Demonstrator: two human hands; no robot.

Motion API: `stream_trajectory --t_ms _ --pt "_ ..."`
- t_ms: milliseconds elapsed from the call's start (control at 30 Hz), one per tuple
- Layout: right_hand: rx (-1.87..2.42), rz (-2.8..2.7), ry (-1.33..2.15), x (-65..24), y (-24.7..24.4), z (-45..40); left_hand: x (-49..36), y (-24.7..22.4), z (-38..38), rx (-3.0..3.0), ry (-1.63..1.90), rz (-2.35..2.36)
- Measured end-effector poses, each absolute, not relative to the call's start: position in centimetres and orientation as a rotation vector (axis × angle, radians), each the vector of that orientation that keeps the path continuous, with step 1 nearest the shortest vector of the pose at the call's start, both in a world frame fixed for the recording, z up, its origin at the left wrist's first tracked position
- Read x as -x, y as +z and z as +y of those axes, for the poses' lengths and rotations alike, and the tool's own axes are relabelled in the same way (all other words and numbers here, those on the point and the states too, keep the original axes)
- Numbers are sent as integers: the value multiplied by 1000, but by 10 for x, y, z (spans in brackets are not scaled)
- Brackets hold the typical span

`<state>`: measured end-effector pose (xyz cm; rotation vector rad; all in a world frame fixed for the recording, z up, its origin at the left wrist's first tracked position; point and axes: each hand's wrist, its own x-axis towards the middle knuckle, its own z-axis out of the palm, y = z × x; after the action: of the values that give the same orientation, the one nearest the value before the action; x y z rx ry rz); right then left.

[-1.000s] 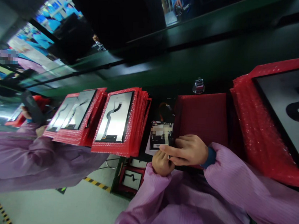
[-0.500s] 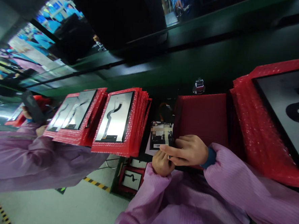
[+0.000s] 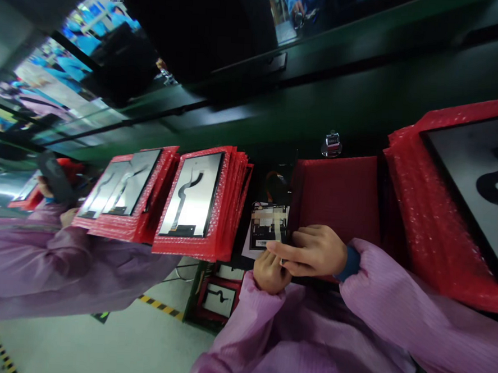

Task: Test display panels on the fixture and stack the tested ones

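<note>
My left hand [image 3: 271,272] is curled with its fingertips up against the fingers of my right hand [image 3: 316,250]. My right hand is bent over, its index finger reaching left across the left fingertips. Whatever is pinched between them is hidden by the fingers. Just beyond the hands lies a small circuit board assembly [image 3: 267,227] with strips of pale tape and a white label, on a white sheet. An orange-brown flex cable [image 3: 277,180] runs behind it. Right of the board, a flat dark red pad [image 3: 339,195] lies beyond my right hand.
Display panels [image 3: 194,197] with black ribbon cables top red bubble-wrap stacks at left; another red stack [image 3: 431,242] stands right. A small metal counter [image 3: 331,144] sits behind the pad. A crate [image 3: 219,300] holds panels below. A co-worker's purple sleeve [image 3: 29,257] is at left.
</note>
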<state>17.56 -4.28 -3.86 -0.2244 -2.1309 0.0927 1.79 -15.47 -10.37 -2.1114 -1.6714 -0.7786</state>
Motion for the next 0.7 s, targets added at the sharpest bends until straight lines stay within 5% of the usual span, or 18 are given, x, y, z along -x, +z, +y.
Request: stream_trajectory --t_ms 700 --pt "222 -2149 85 -176 -41 -43 -19 -100 -153 2095 -792 -1646"
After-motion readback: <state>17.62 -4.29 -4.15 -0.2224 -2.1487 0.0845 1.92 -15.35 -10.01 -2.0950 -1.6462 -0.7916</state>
